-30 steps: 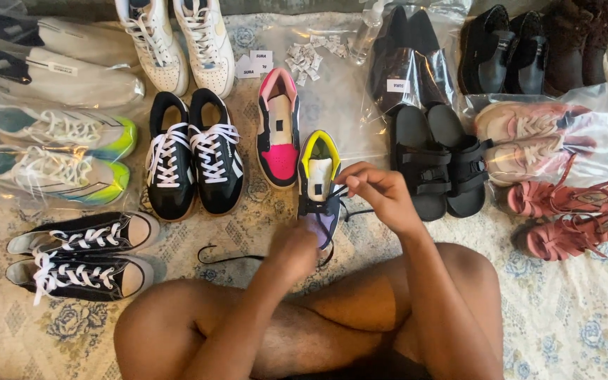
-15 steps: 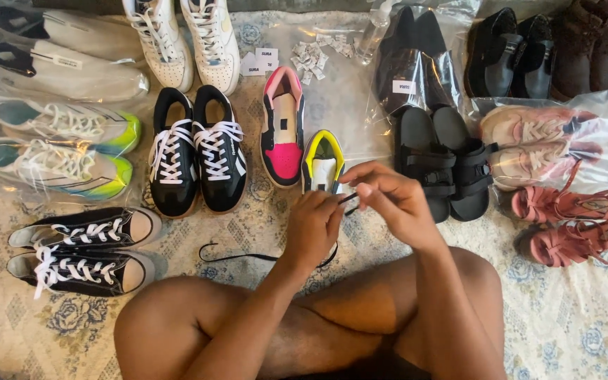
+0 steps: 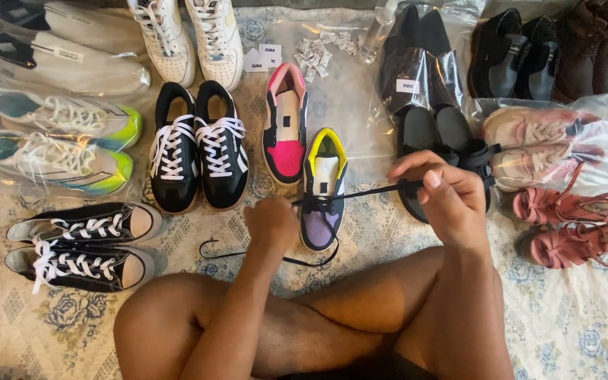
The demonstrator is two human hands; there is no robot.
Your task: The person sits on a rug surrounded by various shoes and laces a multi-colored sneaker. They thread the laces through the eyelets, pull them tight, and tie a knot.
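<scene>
Item: purple sneaker with yellow collar [image 3: 323,190], on the patterned cloth [image 3: 585,331] just ahead of my crossed legs. Long axis: runs away from me, toe end nearest my knees, collar farthest.

My left hand [image 3: 271,224]: touching the sneaker's left side at the toe half, fingers curled down over it; the nearer hand. Whether it pinches the lace I cannot tell.

Black lace [image 3: 367,191]: runs taut from the eyelets rightward, crossing the shoe's axis; loose tail trails on the cloth below my left hand.

My right hand [image 3: 445,197]: apart from the sneaker, to its right, fingertips pinched on the lace end.
</scene>
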